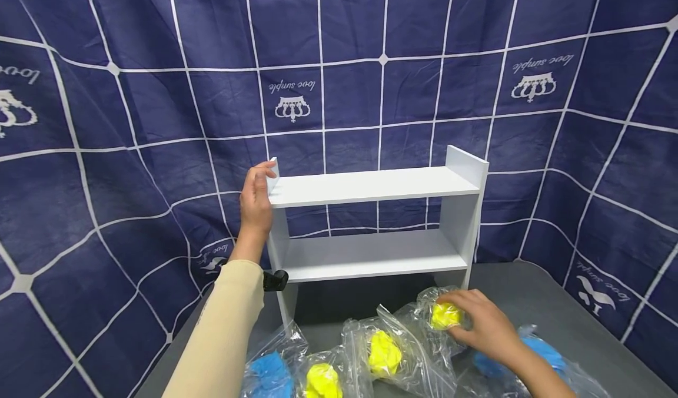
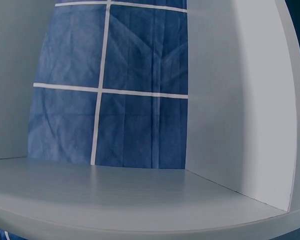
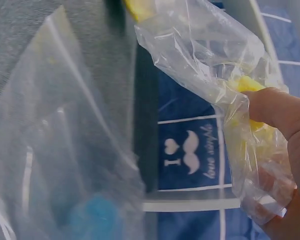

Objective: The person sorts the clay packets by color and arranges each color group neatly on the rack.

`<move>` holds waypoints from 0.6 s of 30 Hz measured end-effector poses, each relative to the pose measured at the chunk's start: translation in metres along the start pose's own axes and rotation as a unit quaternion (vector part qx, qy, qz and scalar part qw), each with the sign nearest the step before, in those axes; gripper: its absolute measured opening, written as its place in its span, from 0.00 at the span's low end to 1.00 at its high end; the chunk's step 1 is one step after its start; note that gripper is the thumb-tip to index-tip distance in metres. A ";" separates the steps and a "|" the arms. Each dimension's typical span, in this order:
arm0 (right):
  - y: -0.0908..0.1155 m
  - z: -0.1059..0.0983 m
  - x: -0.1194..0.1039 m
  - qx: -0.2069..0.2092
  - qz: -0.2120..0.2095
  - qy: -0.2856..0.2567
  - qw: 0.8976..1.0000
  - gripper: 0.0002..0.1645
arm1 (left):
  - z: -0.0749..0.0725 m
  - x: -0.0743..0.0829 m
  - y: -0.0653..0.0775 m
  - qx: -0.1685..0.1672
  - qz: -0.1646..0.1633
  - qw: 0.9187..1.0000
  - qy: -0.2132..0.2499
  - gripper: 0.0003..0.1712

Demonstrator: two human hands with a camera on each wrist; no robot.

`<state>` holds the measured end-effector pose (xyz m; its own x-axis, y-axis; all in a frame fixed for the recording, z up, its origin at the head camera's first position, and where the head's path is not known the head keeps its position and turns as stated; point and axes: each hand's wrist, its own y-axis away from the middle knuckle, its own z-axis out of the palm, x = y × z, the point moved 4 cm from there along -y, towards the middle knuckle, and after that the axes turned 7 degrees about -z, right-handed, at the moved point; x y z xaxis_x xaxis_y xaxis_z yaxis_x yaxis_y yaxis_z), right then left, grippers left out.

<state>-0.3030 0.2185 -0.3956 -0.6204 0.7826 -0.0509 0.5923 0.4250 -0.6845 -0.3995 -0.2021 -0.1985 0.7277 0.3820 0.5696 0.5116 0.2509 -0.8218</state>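
My left hand [image 1: 256, 202] grips the top of the left side panel of a white two-tier shelf [image 1: 371, 185], fingers over its edge. In the left wrist view the shelf's boards [image 2: 140, 192] fill the picture, and that hand is out of sight. With my right hand [image 1: 488, 326] I hold a clear plastic bag with a yellow lump [image 1: 445, 315] inside, low at the shelf's right leg. The right wrist view shows the thumb [image 3: 272, 107] pressing the crinkled bag [image 3: 200, 55] against the yellow lump.
On the dark grey table [image 1: 508, 286] lie more clear bags, with a yellow lump [image 1: 385, 354], another yellow lump [image 1: 323, 381], a blue piece [image 1: 271, 375] and a blue piece [image 1: 540, 351] beneath my right forearm. A navy checked curtain [image 1: 349, 103] hangs behind and beside the shelf.
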 end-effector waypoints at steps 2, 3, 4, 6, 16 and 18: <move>-0.004 -0.007 -0.001 0.012 -0.008 0.007 1.000 0.36 | -0.001 -0.001 0.000 0.003 -0.001 1.000 -0.002 0.22; -0.005 -0.010 -0.002 0.016 -0.011 0.009 1.000 0.36 | -0.002 -0.002 0.000 0.004 -0.003 1.000 -0.003 0.23; -0.007 -0.013 -0.002 0.019 -0.012 0.009 1.000 0.36 | -0.002 -0.002 0.000 0.004 -0.005 1.000 -0.004 0.23; -0.010 -0.021 -0.003 0.024 -0.012 0.005 1.000 0.36 | -0.003 -0.003 0.000 0.001 -0.008 1.000 -0.006 0.24; -0.040 -0.070 -0.015 0.057 -0.049 -0.037 0.996 0.39 | -0.001 -0.001 -0.001 -0.001 -0.005 1.000 0.002 0.26; -0.049 -0.081 -0.018 0.065 -0.072 -0.042 0.994 0.40 | -0.001 -0.001 -0.001 0.000 -0.005 1.000 0.003 0.26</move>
<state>-0.2794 0.2201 -0.3021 -0.7383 0.6745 -0.0030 0.4259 0.4627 -0.7775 -0.4004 -0.2035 -0.1988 0.7258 0.3742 0.5773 0.5186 0.2538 -0.8165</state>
